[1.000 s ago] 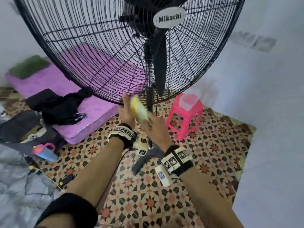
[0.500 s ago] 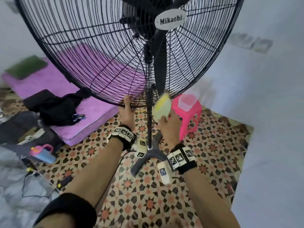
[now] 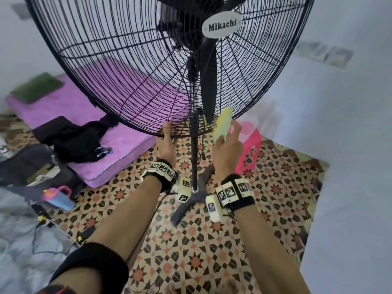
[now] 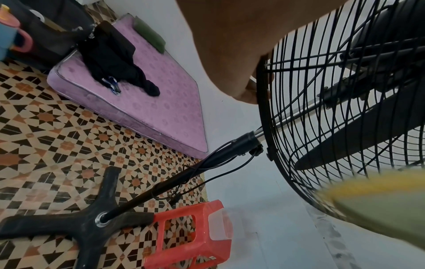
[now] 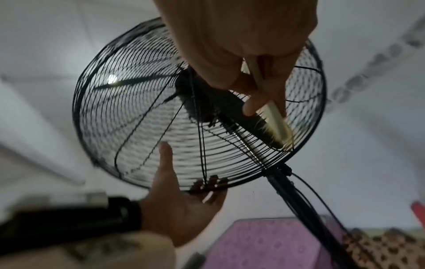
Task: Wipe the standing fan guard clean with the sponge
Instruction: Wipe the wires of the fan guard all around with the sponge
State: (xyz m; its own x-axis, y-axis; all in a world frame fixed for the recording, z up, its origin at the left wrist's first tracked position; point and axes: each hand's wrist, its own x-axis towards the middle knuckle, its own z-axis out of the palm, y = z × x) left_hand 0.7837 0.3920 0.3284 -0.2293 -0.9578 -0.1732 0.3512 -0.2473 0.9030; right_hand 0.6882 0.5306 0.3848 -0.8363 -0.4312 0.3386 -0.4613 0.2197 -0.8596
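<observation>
The fan's black wire guard [image 3: 131,66] fills the upper head view, with a "Mikachi" badge [image 3: 221,27] at its hub. My left hand [image 3: 167,134] grips the guard's bottom rim; in the right wrist view its fingers [image 5: 211,182] curl through the wires. My right hand [image 3: 229,136] holds a yellow-green sponge [image 3: 222,123] upright against the lower guard, right of the pole. The right wrist view shows the sponge [image 5: 273,116] pinched between thumb and fingers, its edge on the wires. It is a blur [image 4: 379,203] in the left wrist view.
The fan pole [image 3: 194,158] rises from a black cross base [image 3: 191,201] between my wrists, a cable hanging along it. A pink plastic stool [image 3: 251,145] stands behind my right hand near the wall. A purple mattress [image 3: 80,111] with black clothes [image 3: 72,139] lies left.
My right hand has swept the sponge rightward and slightly up along the guard's lower edge, away from my left hand. The left hand has kept its hold on the rim.
</observation>
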